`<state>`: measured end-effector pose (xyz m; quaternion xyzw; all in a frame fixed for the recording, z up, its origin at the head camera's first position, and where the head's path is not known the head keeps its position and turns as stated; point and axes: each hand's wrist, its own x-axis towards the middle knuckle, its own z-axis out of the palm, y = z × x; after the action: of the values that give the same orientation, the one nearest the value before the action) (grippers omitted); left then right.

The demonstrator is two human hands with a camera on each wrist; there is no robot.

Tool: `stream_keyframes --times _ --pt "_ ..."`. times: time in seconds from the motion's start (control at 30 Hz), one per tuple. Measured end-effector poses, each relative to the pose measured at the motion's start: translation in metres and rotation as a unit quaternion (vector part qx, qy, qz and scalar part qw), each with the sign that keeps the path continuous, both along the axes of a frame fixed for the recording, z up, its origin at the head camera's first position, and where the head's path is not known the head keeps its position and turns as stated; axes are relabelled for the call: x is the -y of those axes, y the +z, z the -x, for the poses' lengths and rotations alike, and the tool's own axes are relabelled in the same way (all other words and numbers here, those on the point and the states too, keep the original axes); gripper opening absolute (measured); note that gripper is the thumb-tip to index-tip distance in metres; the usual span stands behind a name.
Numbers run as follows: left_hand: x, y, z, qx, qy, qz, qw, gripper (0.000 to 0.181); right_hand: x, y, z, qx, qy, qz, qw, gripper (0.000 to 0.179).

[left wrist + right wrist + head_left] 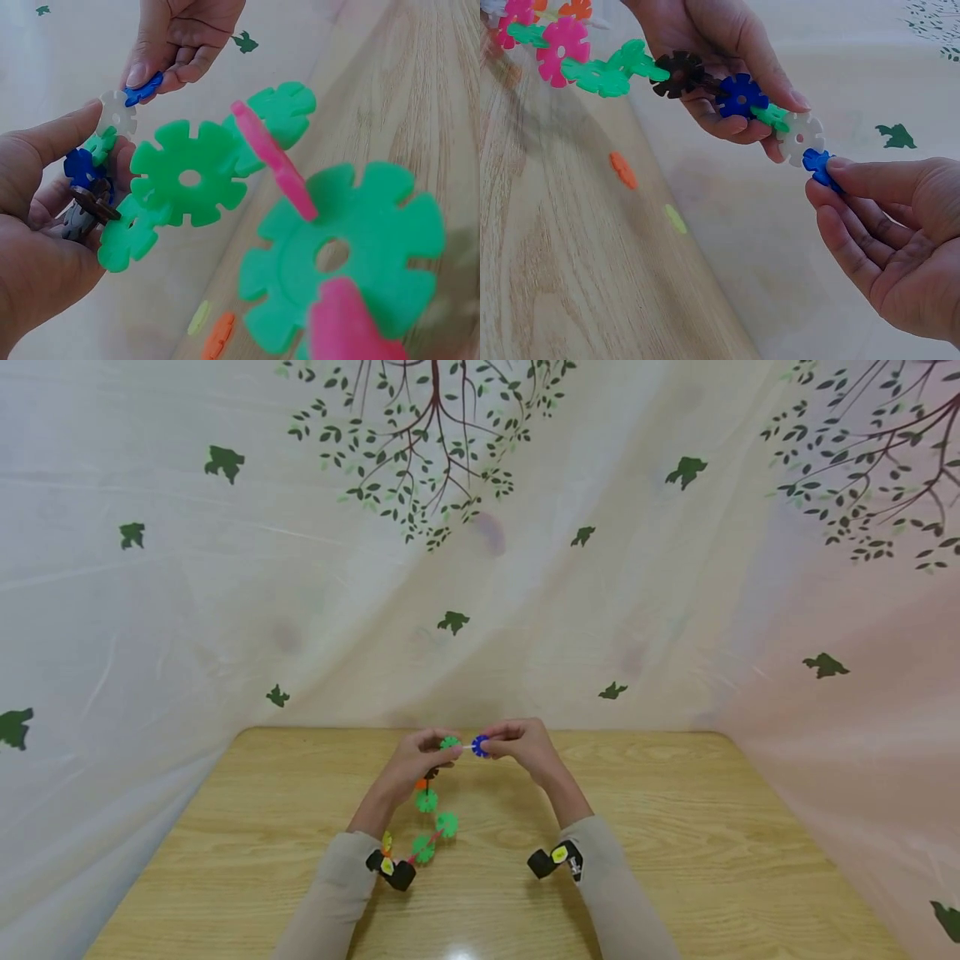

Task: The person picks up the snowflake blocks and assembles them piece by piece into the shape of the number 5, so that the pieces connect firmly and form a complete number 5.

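Note:
A chain of notched plastic discs, slotted into one another, hangs from my left hand [401,772]. In the right wrist view it runs from pink discs [576,37] through green ones [604,81] and a dark brown disc [667,84] to a blue disc [731,103], a small green disc and a white disc [810,126] at the end. My left thumb and fingers grip the chain near that white end. Between thumb and fingertips, my right hand [531,750] pinches another blue disc [821,166], its edge against the white disc. Whether their slots interlock I cannot tell.
Loose on the wooden table [675,843] lie an orange disc [622,171] and a yellow-green disc [676,218]. A pale cloth with printed leaves [360,635] hangs behind the table's far edge. Both wrists carry small black cameras.

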<state>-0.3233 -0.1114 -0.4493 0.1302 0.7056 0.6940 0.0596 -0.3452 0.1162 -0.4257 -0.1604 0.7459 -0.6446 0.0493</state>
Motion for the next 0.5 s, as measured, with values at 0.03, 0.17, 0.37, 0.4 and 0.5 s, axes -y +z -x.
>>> stream_keyframes --times 0.03,0.17,0.37,0.4,0.5 --pt "-0.0007 0.0000 -0.0005 -0.002 0.001 0.001 1.0000 0.031 -0.0004 0.0001 -0.0002 -0.001 0.000 -0.002 1.0000 0.022" --pt "-0.0037 0.0017 -0.0037 0.000 0.007 0.002 1.0000 0.029 -0.0003 0.0008 -0.0013 0.002 -0.004 -0.008 1.0000 0.020" --pt "-0.0065 0.0013 -0.0049 0.003 0.020 0.000 0.9998 0.030 0.0028 0.0012 -0.0026 -0.002 -0.006 0.002 1.0000 0.021" --pt "-0.0067 0.0007 -0.0043 0.002 0.020 -0.002 0.9998 0.032 0.0027 0.0008 -0.0024 -0.003 -0.005 0.004 1.0000 0.021" --pt "-0.0074 0.0006 -0.0035 0.006 0.017 -0.006 0.9998 0.035 0.0020 -0.0003 -0.0015 -0.004 -0.004 0.010 0.9999 0.022"
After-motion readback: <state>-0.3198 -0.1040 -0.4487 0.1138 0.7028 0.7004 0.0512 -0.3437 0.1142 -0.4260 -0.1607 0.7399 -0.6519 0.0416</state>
